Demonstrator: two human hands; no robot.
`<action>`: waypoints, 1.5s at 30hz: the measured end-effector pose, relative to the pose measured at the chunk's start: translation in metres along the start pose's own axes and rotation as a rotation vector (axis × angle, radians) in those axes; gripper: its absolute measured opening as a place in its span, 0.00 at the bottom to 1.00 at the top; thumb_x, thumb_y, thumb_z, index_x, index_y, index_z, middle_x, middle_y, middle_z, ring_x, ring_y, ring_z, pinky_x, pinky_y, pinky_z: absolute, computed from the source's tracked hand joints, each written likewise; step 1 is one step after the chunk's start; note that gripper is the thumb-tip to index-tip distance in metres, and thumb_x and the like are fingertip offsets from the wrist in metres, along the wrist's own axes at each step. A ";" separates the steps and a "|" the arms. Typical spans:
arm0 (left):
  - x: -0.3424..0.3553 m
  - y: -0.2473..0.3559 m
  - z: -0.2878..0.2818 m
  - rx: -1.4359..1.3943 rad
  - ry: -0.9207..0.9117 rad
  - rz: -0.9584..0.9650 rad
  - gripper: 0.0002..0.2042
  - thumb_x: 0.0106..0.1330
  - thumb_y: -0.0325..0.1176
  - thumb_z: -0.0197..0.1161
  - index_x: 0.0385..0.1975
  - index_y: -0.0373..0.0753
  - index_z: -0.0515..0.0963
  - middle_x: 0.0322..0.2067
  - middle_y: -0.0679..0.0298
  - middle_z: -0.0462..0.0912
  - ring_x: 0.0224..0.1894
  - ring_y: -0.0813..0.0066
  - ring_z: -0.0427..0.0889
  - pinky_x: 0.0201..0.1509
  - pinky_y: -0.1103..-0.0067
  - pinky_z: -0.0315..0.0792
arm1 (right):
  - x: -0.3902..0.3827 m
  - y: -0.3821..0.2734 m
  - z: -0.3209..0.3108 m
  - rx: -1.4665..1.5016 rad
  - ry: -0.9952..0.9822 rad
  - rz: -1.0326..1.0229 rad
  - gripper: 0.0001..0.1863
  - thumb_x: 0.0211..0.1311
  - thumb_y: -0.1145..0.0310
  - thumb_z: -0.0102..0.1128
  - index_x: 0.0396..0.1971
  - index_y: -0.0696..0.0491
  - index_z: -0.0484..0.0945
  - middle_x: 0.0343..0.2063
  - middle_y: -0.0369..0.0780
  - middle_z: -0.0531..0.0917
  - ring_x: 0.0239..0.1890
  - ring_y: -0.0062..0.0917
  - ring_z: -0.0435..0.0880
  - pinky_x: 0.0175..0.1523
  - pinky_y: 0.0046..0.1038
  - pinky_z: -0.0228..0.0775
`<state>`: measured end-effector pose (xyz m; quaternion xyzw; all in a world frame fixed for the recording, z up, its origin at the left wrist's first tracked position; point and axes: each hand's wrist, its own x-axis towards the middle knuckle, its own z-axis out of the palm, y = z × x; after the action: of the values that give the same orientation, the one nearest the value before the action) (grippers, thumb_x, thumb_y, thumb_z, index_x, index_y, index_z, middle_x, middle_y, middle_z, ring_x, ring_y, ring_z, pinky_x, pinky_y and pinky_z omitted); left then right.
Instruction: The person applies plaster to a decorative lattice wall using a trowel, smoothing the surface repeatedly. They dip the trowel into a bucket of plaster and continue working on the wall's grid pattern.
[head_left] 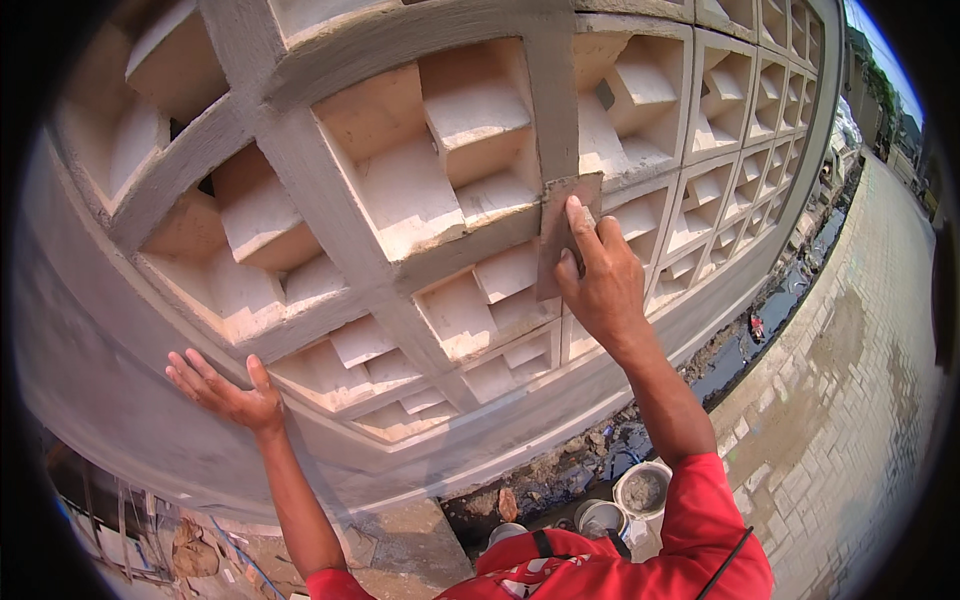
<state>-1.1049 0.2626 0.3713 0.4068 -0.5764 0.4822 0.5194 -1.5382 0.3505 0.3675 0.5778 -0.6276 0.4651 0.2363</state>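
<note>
My right hand (606,272) grips a thin, flat, rectangular grey-brown plate (566,236), its index finger stretched along the face. The plate lies against a vertical grey mortar band (551,110) between the blocks of a pale openwork wall (394,150). How the thumb and other fingers hold it is partly hidden. Off to the left, my left hand (232,396) is open with fingers spread and holds nothing. It is by the smooth grey base (120,330) under the openwork; I cannot tell whether it touches.
Below the wall runs a ditch with dark water (735,362) and rubble. A bucket of grey mortar (643,490) stands near my body, next to another bucket (601,518). A paved road (835,400) stretches along the right. Debris and thin rods (125,525) lie at lower left.
</note>
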 end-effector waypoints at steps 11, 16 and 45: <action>-0.001 0.001 -0.004 -0.006 0.001 -0.026 0.36 0.64 0.44 0.59 0.72 0.37 0.59 0.73 0.52 0.55 0.75 0.47 0.51 0.76 0.54 0.48 | 0.006 -0.003 -0.028 0.088 -0.048 0.041 0.32 0.53 0.74 0.61 0.63 0.51 0.73 0.32 0.43 0.73 0.29 0.36 0.78 0.35 0.37 0.74; 0.001 0.007 -0.002 -0.034 0.010 -0.031 0.36 0.65 0.43 0.60 0.71 0.37 0.59 0.73 0.52 0.56 0.75 0.47 0.51 0.76 0.55 0.49 | -0.015 0.002 -0.001 0.032 -0.074 -0.057 0.33 0.52 0.75 0.63 0.63 0.52 0.73 0.32 0.44 0.74 0.29 0.37 0.79 0.35 0.38 0.74; -0.002 0.007 -0.003 -0.081 0.019 -0.064 0.36 0.60 0.41 0.63 0.70 0.36 0.62 0.71 0.51 0.59 0.75 0.45 0.52 0.76 0.53 0.48 | -0.015 0.010 -0.014 -0.087 -0.200 -0.127 0.32 0.52 0.74 0.60 0.62 0.51 0.75 0.33 0.44 0.75 0.31 0.37 0.81 0.36 0.37 0.75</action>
<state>-1.1108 0.2669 0.3684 0.3989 -0.5772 0.4456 0.5560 -1.5482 0.3693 0.3582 0.6490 -0.6300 0.3615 0.2265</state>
